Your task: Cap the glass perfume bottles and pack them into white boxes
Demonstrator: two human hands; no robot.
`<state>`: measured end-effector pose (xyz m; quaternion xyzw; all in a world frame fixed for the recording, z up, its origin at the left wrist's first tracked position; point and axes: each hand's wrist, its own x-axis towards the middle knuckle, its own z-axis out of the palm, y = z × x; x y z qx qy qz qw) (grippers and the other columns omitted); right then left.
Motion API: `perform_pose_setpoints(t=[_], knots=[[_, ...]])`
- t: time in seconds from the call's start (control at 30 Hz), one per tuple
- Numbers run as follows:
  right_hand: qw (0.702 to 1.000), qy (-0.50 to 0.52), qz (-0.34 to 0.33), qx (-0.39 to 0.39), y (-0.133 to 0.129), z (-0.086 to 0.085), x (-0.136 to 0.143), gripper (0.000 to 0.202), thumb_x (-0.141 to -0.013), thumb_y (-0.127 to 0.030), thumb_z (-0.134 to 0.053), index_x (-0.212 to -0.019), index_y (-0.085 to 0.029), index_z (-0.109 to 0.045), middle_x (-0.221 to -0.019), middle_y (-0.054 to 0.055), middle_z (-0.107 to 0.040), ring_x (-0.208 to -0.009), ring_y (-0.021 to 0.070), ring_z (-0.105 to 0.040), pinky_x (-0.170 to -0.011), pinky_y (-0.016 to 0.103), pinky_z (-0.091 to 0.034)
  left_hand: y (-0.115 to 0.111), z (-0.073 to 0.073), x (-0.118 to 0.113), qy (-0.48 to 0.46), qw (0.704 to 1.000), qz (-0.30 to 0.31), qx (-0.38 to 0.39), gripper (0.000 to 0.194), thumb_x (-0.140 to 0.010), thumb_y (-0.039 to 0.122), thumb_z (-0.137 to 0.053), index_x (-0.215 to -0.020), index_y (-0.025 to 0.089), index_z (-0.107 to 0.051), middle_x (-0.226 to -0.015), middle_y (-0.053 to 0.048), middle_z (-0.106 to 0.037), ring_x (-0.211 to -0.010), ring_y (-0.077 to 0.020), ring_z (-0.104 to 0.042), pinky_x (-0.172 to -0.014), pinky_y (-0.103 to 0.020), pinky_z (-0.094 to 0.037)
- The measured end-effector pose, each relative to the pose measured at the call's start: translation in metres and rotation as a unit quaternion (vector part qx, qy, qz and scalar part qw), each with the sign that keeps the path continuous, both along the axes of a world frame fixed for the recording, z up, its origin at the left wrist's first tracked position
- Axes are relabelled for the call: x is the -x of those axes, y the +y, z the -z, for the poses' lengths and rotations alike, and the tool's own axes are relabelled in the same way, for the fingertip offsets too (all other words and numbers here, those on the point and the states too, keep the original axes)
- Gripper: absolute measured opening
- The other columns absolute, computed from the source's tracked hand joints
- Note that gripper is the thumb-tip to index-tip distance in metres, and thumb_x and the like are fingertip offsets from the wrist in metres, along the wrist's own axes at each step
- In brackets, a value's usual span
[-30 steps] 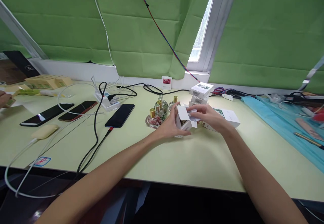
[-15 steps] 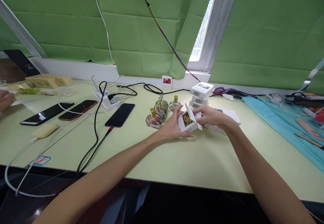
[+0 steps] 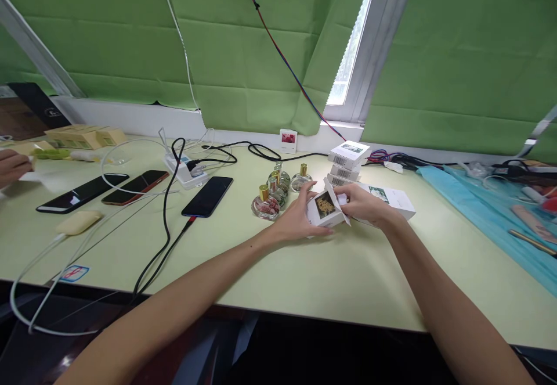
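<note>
White open box (image 3: 325,206) sits in the left hand (image 3: 297,218), contents hidden.

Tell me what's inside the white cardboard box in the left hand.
At the open end of the white rectangular cardboard box, beside the right hand, some white shows; whether flap or contents, I cannot tell. The box's walls and that hand cover the rest.

Green curtains (image 3: 243,65) fill the top of the frame, crossed near the middle by a red-and-blue cable (image 3: 278,51). On the left of the table (image 3: 278,286) lie three phones (image 3: 208,196), dark screens up, beside a white power strip (image 3: 191,183) and a cream-coloured case (image 3: 79,222). Yellow boxes (image 3: 85,136) sit farther back at left — opposite, a light-blue sheet (image 3: 470,199) spreads along the right edge.
</note>
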<state>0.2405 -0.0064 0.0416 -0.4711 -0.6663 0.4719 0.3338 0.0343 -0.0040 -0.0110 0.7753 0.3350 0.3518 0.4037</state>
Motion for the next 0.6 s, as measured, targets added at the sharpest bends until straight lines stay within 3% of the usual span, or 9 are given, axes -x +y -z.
perform_pose_setpoints(t=[0.1, 0.43, 0.6], knots=[[0.998, -0.045, -0.041, 0.0, 0.0014, 0.0021, -0.0014, 0.02, -0.064, -0.018, -0.067, -0.079, -0.022, -0.08, -0.068, 0.0, -0.065, -0.065, 0.0166, -0.055, -0.053, 0.027, -0.04, 0.0002, 0.0007, 0.0, 0.004, 1.0, -0.002, 0.0, 0.122, -0.063, 0.049, -0.089, -0.156, 0.026, -0.014, -0.142, -0.014, -0.056, -0.129, -0.0315, -0.058, -0.11, -0.047, -0.044], [0.998, -0.045, -0.032, -0.007, 0.0035, 0.006, -0.0037, 0.022, -0.064, -0.019, -0.067, -0.082, -0.022, -0.081, -0.07, 0.0, -0.067, -0.065, 0.0167, -0.056, -0.054, 0.026, -0.041, -0.0024, -0.0015, 0.0002, 0.008, 1.0, -0.017, 0.004, 0.122, -0.061, 0.05, -0.09, -0.155, 0.025, -0.017, -0.141, -0.015, -0.057, -0.129, -0.0327, -0.057, -0.11, -0.048, -0.043], [1.0, -0.007, -0.009, -0.007, 0.0019, 0.0047, -0.0045, 0.026, -0.058, -0.018, -0.072, -0.082, -0.023, -0.081, -0.065, -0.001, -0.067, -0.064, 0.0178, -0.059, -0.051, 0.026, -0.042, -0.0029, -0.0016, 0.0009, 0.014, 1.0, -0.02, 0.004, 0.122, -0.06, 0.048, -0.09, -0.155, 0.025, -0.019, -0.137, -0.015, -0.058, -0.124, -0.0331, -0.059, -0.106, -0.047, -0.046]])
